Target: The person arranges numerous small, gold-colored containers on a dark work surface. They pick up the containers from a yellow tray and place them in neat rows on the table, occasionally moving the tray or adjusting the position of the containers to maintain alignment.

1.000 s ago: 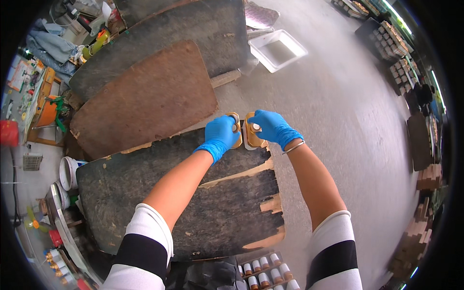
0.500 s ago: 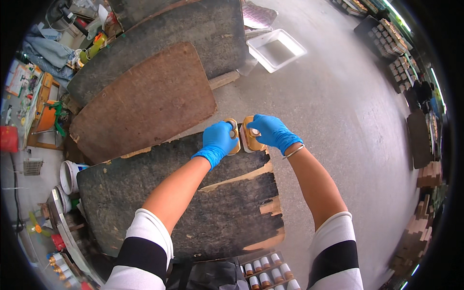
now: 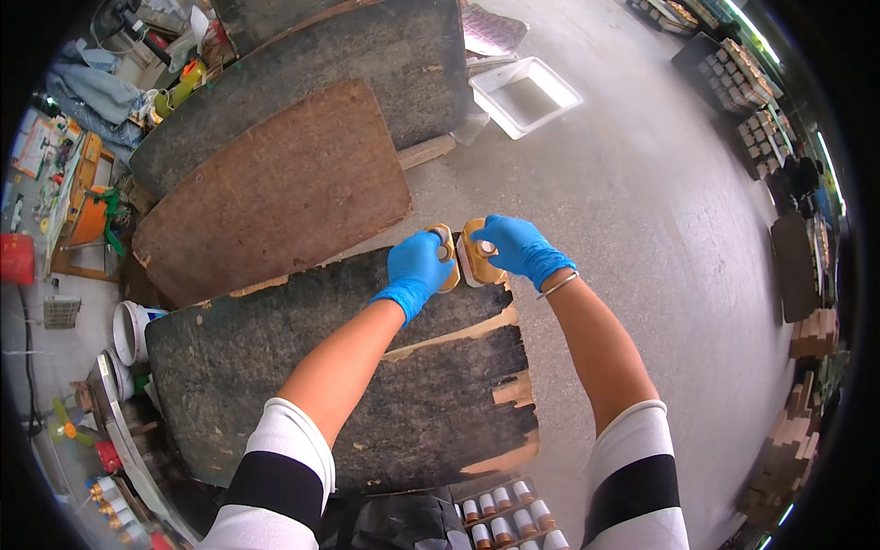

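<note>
My left hand, in a blue glove, is closed round a gold-coloured piece with cut corners and a round, pale-rimmed opening. Close beside it, my right hand, also gloved in blue, grips a second gold-coloured piece. This one has a white side and a round white part near my fingers. A narrow gap separates the two pieces. Both are held over the far right corner of a worn dark board with splintered edges. My fingers hide part of each piece.
A brown board lies beyond, on a larger dark board. A white tray sits on the grey floor. White-and-brown cylinders stand in a rack at the near edge. Buckets are at left.
Both hands and their pieces have shifted very slightly to the right in the picture. Their grip looks the same.
</note>
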`<state>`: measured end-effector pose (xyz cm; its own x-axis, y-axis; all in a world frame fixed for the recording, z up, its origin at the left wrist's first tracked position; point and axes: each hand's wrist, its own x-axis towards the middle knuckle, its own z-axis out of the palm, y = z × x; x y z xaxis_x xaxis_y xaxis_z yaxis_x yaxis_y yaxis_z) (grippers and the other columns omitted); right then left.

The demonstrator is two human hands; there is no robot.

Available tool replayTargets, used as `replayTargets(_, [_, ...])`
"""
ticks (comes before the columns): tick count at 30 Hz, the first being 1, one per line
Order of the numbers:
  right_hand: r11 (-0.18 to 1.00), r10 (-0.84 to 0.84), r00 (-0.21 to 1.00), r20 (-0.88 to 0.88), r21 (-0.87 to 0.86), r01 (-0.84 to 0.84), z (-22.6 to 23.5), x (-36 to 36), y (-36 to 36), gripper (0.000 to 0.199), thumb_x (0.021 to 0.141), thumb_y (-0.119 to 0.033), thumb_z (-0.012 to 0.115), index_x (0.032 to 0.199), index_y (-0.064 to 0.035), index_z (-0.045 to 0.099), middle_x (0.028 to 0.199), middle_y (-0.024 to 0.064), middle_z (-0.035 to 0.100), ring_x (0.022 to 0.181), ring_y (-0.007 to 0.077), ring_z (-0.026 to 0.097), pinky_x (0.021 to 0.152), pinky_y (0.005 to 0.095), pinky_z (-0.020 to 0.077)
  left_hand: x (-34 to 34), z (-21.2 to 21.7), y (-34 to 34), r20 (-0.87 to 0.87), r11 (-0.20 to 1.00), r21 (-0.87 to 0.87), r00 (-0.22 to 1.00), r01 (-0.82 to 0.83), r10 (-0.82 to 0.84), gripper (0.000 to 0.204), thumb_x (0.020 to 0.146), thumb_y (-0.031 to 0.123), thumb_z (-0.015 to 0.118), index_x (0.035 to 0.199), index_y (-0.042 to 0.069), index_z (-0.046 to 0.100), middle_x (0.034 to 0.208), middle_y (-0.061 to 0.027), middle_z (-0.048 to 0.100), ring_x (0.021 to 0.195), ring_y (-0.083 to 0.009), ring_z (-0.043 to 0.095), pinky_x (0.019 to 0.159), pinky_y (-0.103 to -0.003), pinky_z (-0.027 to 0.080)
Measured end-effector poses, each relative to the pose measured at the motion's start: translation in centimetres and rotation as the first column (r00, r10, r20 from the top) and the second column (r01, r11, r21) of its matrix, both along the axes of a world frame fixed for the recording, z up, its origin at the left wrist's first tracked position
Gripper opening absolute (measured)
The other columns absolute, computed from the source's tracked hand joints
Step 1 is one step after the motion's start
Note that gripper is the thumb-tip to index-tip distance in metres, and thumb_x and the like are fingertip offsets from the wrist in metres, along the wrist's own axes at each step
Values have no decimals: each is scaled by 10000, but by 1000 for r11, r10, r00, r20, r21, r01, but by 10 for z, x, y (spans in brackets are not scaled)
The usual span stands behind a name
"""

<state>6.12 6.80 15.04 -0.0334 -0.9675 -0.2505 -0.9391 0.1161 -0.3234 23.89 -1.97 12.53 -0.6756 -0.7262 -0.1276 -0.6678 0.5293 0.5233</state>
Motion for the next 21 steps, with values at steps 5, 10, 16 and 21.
replayTargets(5, [993, -48, 997, -53, 109, 54, 1, 3, -2, 367, 789, -63, 627, 1152, -111, 617, 1046, 151, 624, 885, 341, 639, 764, 391, 543, -4, 14, 3, 72, 999, 33, 997, 26, -29, 394, 750, 287, 724, 1073, 74, 649, 1006, -166, 659, 917, -320, 645, 788, -385, 532])
replayTargets(10, [1000, 15, 992, -123, -21, -18, 26, 13, 4, 581, 732, -111, 698, 1284, -145, 519, 1127, 126, 603, 921, 332, 627, 778, 393, 531, 19, 26, 4, 38, 999, -30, 999, 38, -37, 527, 727, 301, 741, 1177, 80, 581, 1018, -175, 651, 906, -338, 640, 775, -407, 529])
replayTargets(16, [952, -126, 992, 27, -278, 129, 42, 21, 51, 693, 698, -164, 751, 1329, -133, 468, 1194, 125, 570, 1009, 344, 590, 835, 412, 492, 121, 42, 34, -162, 995, -11, 982, 99, -100, 441, 748, 233, 704, 1135, 72, 567, 924, -179, 628, 855, -350, 613, 713, -448, 504])
replayTargets(21, [860, -333, 907, 257, -311, 404, 26, 94, 132, 601, 754, -145, 735, 1295, -38, 495, 1160, 181, 572, 1058, 337, 580, 881, 381, 476, 323, 53, 96, 149, 992, 75, 983, 97, -108, 226, 777, 268, 648, 902, 92, 580, 771, -154, 612, 733, -358, 601, 603, -480, 468])
